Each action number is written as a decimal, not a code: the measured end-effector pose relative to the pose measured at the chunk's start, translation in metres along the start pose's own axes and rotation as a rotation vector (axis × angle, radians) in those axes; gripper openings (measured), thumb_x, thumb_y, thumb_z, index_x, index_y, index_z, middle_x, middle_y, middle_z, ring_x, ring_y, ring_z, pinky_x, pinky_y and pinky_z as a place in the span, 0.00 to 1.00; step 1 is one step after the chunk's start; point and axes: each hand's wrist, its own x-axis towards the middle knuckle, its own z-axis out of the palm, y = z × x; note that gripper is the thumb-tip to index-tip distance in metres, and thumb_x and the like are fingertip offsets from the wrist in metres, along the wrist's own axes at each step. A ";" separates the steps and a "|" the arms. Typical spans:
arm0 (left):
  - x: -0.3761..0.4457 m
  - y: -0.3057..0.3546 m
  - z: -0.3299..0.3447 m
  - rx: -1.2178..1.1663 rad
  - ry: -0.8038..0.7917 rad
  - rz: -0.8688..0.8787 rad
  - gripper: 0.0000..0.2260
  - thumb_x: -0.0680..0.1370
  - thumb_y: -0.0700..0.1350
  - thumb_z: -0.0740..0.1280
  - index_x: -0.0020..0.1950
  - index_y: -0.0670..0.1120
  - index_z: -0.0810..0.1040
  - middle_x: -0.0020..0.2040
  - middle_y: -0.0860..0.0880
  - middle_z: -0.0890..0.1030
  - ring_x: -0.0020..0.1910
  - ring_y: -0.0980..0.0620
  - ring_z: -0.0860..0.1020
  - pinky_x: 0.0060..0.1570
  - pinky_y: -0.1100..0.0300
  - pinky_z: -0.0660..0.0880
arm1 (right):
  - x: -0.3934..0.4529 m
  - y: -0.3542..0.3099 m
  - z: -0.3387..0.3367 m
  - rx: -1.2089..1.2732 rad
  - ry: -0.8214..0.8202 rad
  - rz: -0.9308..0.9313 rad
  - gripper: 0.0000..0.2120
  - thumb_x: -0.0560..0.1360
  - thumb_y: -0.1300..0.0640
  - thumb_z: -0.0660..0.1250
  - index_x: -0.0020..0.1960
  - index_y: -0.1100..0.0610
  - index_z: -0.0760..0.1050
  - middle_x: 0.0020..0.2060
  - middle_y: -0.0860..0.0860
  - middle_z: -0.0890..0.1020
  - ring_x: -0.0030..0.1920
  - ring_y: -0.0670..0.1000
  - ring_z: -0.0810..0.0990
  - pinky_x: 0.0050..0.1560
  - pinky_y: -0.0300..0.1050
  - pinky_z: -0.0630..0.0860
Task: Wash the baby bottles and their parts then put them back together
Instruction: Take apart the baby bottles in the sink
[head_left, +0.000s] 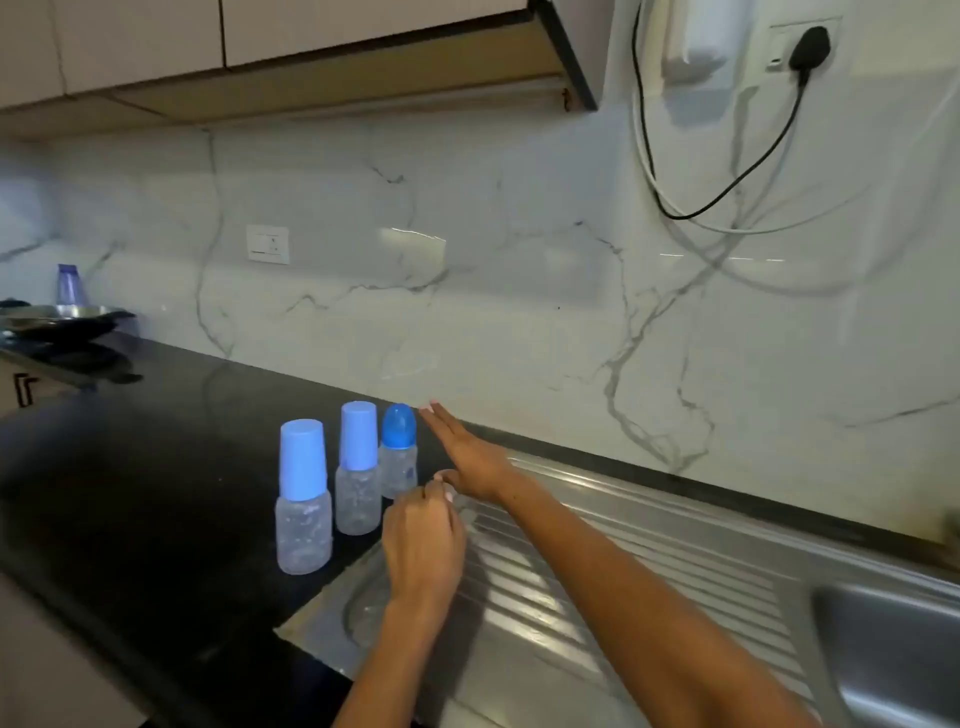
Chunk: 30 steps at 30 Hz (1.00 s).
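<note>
Three clear baby bottles stand upright, capped, in a row on the black counter by the drainboard's edge: two light-blue-capped bottles (304, 499) (358, 467) and a dark-blue dome-capped bottle (399, 451) nearest the wall.

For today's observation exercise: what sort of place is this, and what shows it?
Most likely a home kitchen: a steel sink with a ridged drainboard, a black countertop and a pan at far left.
</note>
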 end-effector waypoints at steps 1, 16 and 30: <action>0.002 -0.004 0.001 0.009 -0.003 -0.004 0.09 0.82 0.45 0.59 0.56 0.45 0.77 0.49 0.49 0.80 0.47 0.54 0.78 0.51 0.62 0.75 | 0.007 -0.004 0.003 -0.006 -0.004 -0.016 0.47 0.74 0.64 0.69 0.79 0.48 0.39 0.78 0.47 0.38 0.74 0.54 0.63 0.56 0.48 0.77; -0.004 -0.012 0.009 0.059 -0.044 0.086 0.09 0.81 0.45 0.59 0.59 0.47 0.75 0.51 0.50 0.79 0.48 0.56 0.76 0.49 0.66 0.73 | -0.014 0.001 0.019 0.260 0.367 0.155 0.24 0.75 0.54 0.71 0.66 0.57 0.65 0.60 0.55 0.75 0.57 0.54 0.77 0.54 0.46 0.76; -0.077 0.194 0.051 -0.110 -0.200 0.502 0.30 0.73 0.55 0.70 0.71 0.47 0.65 0.66 0.50 0.72 0.65 0.51 0.69 0.63 0.59 0.64 | -0.341 0.102 -0.110 0.423 0.644 0.515 0.16 0.71 0.59 0.75 0.57 0.53 0.77 0.55 0.49 0.79 0.54 0.46 0.78 0.52 0.34 0.75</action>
